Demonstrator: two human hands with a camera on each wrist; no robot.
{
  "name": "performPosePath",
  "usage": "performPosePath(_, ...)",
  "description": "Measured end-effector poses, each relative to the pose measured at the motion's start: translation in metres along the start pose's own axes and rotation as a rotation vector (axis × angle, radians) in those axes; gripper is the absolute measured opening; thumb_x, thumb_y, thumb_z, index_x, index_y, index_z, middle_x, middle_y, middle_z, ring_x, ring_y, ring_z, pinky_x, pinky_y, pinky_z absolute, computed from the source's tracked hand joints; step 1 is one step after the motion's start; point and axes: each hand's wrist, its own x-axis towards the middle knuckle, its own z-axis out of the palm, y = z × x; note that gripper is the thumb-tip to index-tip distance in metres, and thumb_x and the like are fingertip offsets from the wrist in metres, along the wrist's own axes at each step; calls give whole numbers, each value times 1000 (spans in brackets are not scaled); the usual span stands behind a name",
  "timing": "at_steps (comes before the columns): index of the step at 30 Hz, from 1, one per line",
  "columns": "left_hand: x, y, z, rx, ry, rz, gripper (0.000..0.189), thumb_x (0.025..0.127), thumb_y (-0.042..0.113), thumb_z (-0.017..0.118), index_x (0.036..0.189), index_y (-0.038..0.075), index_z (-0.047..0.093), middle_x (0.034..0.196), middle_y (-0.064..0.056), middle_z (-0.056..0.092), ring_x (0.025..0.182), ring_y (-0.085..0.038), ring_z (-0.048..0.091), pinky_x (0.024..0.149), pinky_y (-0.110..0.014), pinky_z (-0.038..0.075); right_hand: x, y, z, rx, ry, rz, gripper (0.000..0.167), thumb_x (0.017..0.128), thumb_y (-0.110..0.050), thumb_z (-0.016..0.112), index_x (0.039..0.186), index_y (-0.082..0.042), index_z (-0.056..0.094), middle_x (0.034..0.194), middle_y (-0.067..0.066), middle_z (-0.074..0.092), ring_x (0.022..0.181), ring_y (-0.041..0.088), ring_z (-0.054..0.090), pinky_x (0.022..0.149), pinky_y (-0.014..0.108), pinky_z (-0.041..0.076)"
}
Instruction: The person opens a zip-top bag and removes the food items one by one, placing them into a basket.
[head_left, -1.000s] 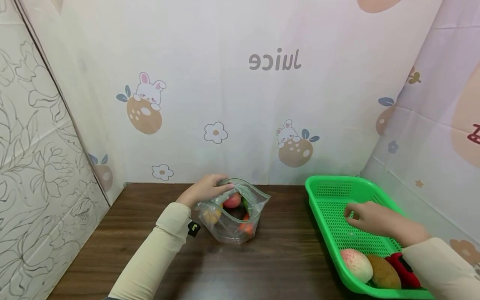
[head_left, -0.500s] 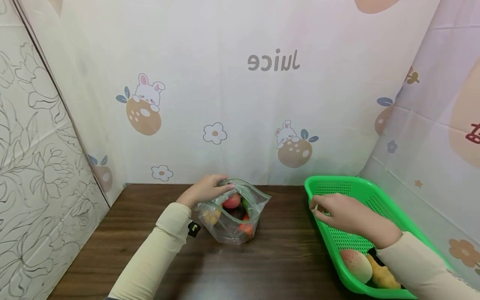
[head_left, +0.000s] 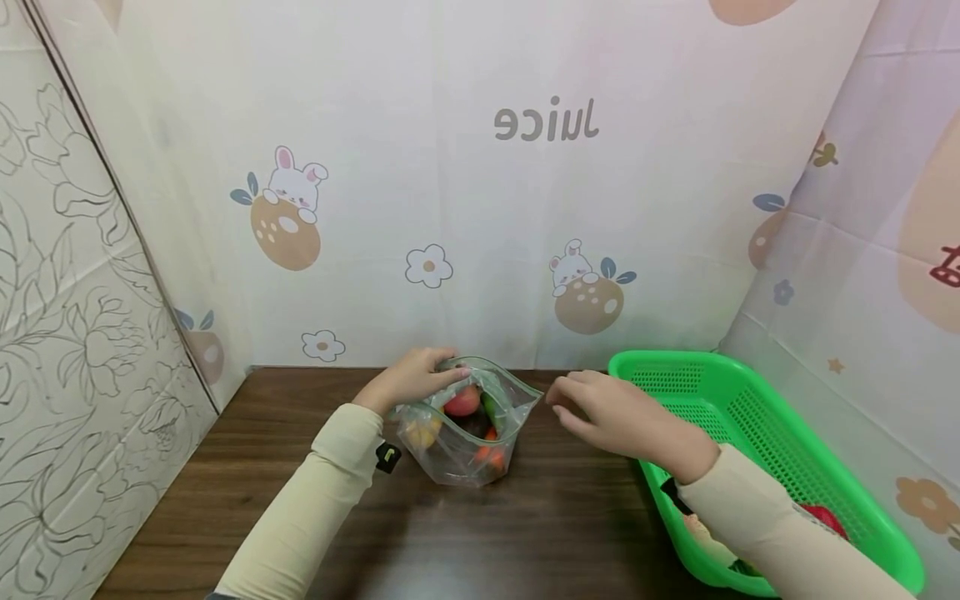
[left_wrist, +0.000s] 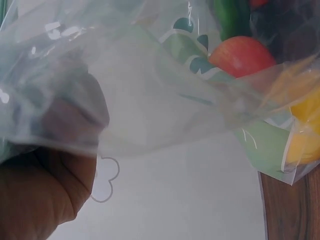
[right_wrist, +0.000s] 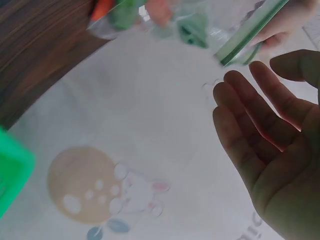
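Note:
A clear zip bag (head_left: 461, 475) with a green-edged mouth stands gaping on the table. Through its plastic show a red round fruit (left_wrist: 242, 56), yellow fruit (head_left: 423, 432), a long green item (left_wrist: 232, 20), a dark item and something orange (head_left: 491, 457). My left hand (head_left: 412, 381) grips the bag's rim at its left side, thumb over the edge; some of its fingers are blurred behind plastic in the left wrist view. My right hand (head_left: 618, 415) hovers just right of the bag's right corner, fingers loosely bent, palm bare in the right wrist view, apart from the bag.
At the right stands a green plastic basket (head_left: 847, 475). Inside it lie a pale round fruit (head_left: 705, 537) and a red item (head_left: 825, 518), partly hidden by my right sleeve. The dark wooden table (head_left: 450, 550) ends at a printed cloth backdrop (head_left: 480, 208).
My right hand has moved left from over the basket to beside the bag's right corner. The left hand and the bag have stayed in place.

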Motion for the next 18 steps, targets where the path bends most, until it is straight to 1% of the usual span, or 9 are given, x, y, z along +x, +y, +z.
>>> performPosePath(2,0,1,0,3,3,-1,24,104,38,56,104,15,64,86,2,64,80,-14,58,75,-36,48,8,-6,4,6,27,-34,5,97,-18,65,102,-20,67,95,-12,62,85,7,61,74,32,53)
performPosePath(3,0,1,0,2,4,2,25,104,38,55,102,14,64,85,0,64,78,-14,57,74,-37,48,12,-9,6,7,37,-53,6,97,-17,65,102,-19,68,94,-11,62,84,7,61,73,31,53)
performPosePath(5,0,1,0,0,7,4,25,104,38,56,102,14,64,86,-1,64,78,-15,57,74,-37,48,20,-14,10,7,53,-94,6,96,-15,66,102,-15,68,93,-9,62,82,8,61,73,29,53)
performPosePath(8,1,2,1,-4,12,7,25,104,38,56,106,15,65,92,-2,66,81,-13,59,76,-38,49,30,-22,16,12,48,-149,8,96,-12,66,102,-11,70,92,-5,62,80,12,60,71,28,52)
performPosePath(11,1,1,2,-5,11,4,24,104,38,56,105,16,65,91,0,66,81,-13,59,76,-37,49,40,-30,22,12,11,-185,9,95,-12,66,103,-9,70,93,-1,62,79,13,59,70,27,51)
performPosePath(15,1,1,2,-2,12,8,24,104,38,55,101,16,64,84,2,63,75,-14,57,71,-35,47,52,-38,30,-3,-59,-211,13,97,-14,64,106,-8,71,98,1,63,84,12,59,74,28,51)
performPosePath(18,1,1,2,-5,14,18,27,104,38,55,110,13,65,93,0,67,80,-15,61,75,-37,49,61,-43,36,15,-135,-210,15,98,-14,64,108,-6,72,99,2,64,86,12,61,76,27,51)
